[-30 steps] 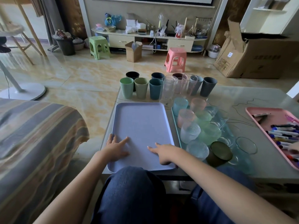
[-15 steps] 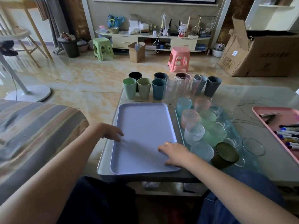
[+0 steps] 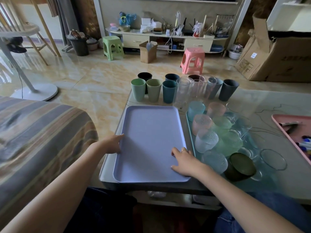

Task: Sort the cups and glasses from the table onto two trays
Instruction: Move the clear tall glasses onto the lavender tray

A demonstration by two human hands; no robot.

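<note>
A lavender tray (image 3: 151, 142) is lying flat on the near left part of the glass-topped table (image 3: 277, 105), its near edge reaching the table's front edge, and nothing is sitting in it. The left hand (image 3: 113, 145) is resting at the tray's left rim with fingers extended, touching the edge and gripping nothing. The right hand (image 3: 184, 161), wearing a ring, is lying flat on the tray's near right corner, fingers spread loosely and holding nothing.

Just right of the lavender tray, a teal tray (image 3: 189, 126) is carrying crowded textured glasses: a blue one (image 3: 196, 111), a pink one (image 3: 202, 123), a clear one (image 3: 207, 140), green ones (image 3: 230, 142) and a dark olive glass (image 3: 240, 165) at its near end. Beyond the lavender tray, plastic cups are standing in rows: a light green cup (image 3: 138, 89), a sage cup (image 3: 153, 90), a teal cup (image 3: 169, 91), a black cup (image 3: 144, 76) behind them, and a dark grey cup (image 3: 228, 89) farther right. Tall clear tumblers (image 3: 182, 93) are standing between the teal cup and the grey one. Far right of the lavender tray, a pink tray (image 3: 282, 120) is holding marker pens (image 3: 305, 145).
</note>
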